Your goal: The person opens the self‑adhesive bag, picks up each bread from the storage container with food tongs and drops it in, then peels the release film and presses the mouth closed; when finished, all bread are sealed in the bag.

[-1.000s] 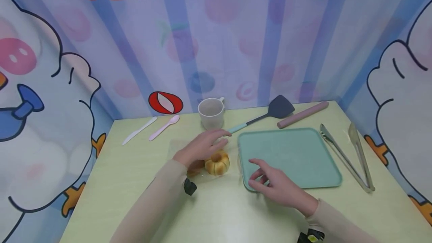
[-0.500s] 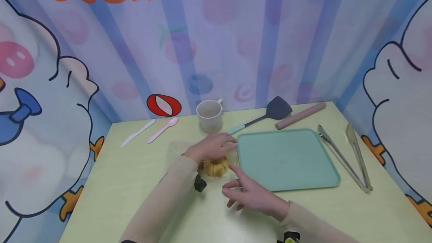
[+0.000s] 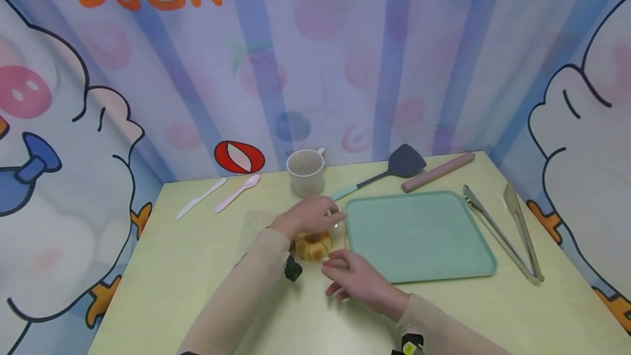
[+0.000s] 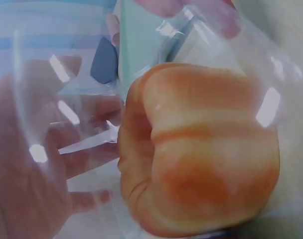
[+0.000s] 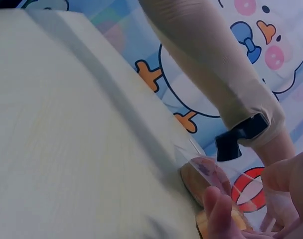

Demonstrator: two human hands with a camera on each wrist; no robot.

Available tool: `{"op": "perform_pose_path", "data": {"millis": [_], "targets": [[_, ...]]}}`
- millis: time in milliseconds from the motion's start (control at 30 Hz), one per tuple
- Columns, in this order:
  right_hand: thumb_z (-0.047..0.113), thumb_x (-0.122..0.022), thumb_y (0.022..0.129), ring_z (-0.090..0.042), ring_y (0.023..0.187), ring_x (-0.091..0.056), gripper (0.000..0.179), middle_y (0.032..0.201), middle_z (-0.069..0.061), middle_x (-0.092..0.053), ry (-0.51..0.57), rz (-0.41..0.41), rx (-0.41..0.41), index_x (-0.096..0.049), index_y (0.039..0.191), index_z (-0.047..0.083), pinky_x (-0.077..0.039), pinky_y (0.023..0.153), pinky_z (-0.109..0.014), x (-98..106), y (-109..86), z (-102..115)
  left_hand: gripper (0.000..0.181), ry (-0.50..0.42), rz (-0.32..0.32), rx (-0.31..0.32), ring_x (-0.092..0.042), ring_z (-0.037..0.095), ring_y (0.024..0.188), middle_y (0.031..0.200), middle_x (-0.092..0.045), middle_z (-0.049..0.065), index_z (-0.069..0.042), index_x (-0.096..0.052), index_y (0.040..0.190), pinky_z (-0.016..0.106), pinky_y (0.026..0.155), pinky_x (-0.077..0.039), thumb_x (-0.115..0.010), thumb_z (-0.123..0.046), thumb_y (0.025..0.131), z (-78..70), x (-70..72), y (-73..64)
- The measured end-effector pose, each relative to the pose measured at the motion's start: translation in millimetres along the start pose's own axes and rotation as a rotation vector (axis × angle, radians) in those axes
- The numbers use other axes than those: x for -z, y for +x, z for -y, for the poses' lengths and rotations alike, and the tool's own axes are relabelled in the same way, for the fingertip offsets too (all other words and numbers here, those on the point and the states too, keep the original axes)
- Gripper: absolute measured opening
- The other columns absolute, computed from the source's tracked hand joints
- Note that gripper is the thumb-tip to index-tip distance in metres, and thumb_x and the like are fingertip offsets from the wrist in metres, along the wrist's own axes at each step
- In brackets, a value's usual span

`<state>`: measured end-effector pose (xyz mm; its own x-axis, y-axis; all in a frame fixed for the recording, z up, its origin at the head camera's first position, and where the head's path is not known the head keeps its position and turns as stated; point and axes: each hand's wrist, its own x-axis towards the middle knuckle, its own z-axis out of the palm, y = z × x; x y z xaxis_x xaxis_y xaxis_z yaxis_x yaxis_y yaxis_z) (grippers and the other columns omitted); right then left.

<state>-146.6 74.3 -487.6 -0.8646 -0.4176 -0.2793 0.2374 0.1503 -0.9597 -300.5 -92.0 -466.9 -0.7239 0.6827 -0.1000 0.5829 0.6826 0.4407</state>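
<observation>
A golden, ridged bun (image 3: 313, 246) with a hollow in its top sits in a clear plastic container (image 3: 340, 234) mid-table. My left hand (image 3: 308, 217) reaches over the bun's far side. In the left wrist view, the spread fingers of my left hand (image 4: 37, 149) show through clear plastic, beside the bun (image 4: 206, 149). My right hand (image 3: 362, 281) is at the container's near right edge, its thumb and finger pinching the plastic. A second, browner bread (image 5: 201, 179) shows in the right wrist view; my left forearm mostly hides it in the head view.
Right of the container lies a green tray (image 3: 419, 237), with metal tongs (image 3: 503, 234) beyond it. Along the back are a white mug (image 3: 307, 174), a spatula (image 3: 379, 174) and a pink rod (image 3: 439, 172). A white knife (image 3: 201, 198) and pink spoon (image 3: 237, 193) lie back left.
My right hand has moved left from over the tray to the container's near edge. My left hand has shifted right over the bun. The view has tilted slightly.
</observation>
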Motion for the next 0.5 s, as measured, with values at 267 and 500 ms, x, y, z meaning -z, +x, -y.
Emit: {"op": "perform_pose_path", "data": {"millis": [267,500], "targets": [[0.029,-0.063,0.107,-0.023,0.069,-0.073,0.041,0.128,-0.022,-0.071,-0.137,-0.193,0.108,-0.061,0.133,-0.002,-0.060,0.058,-0.037,11,2.2,5,0.034,-0.047,-0.078,0.016,-0.067,0.025,0.114,0.119,-0.074,0.009,-0.003,-0.073,0.121,0.043,0.103,-0.052,-0.047,-0.021,0.108,1.1,23.6,-15.3],[0.023,-0.069,0.104,-0.036,0.062,-0.072,0.025,0.119,-0.016,-0.075,-0.260,-0.294,0.211,-0.070,0.121,0.004,-0.052,0.047,-0.032,26,5.2,17,0.039,-0.150,-0.193,-0.022,-0.067,0.025,0.113,0.129,-0.072,0.012,-0.003,-0.072,0.128,0.046,0.103,-0.053,-0.043,-0.011,0.104,4.6,45.0,-30.1]]}}
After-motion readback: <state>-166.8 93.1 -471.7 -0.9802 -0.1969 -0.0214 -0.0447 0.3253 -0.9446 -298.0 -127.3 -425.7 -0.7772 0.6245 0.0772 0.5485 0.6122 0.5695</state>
